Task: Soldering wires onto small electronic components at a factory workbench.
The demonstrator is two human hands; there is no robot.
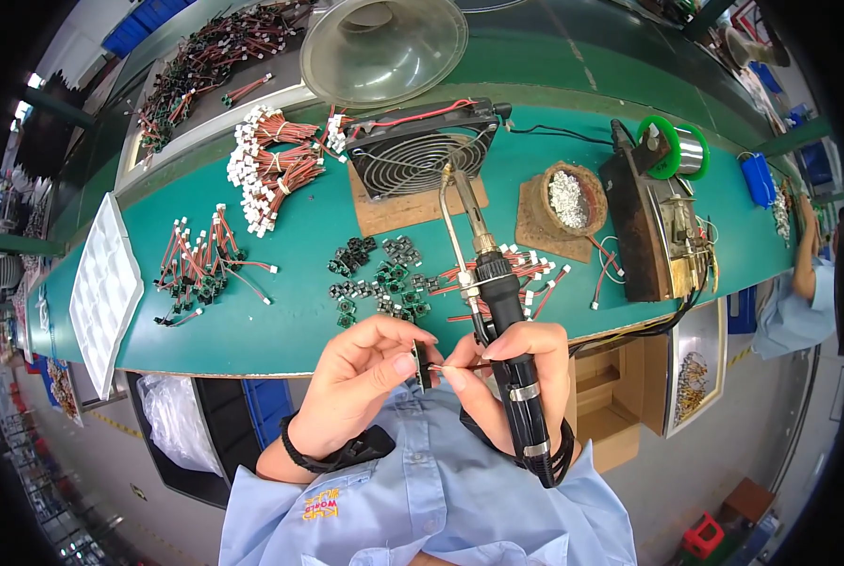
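Note:
Near the table's front edge, my left hand (358, 377) pinches a small dark circuit board (422, 366) on edge between thumb and fingers. My right hand (526, 373) is closed around a black soldering iron (503, 297) with a metal solder feed tube along it; its tip points up and away from the board. Thumb and forefinger of that same hand also pinch a thin red wire (458, 367) that meets the board. Beyond my hands lie several small dark boards (384, 278). Partly hidden behind the iron are red wires with white connectors (540, 274).
A fan (422, 156) stands behind the iron, below a clear funnel hood (384, 52). To the right are a bowl of white pellets (568, 200) and a solder spool (691, 151) on a stand. Wired boards (200, 264), bundled wires (276, 160) and a white tray (106, 292) lie left.

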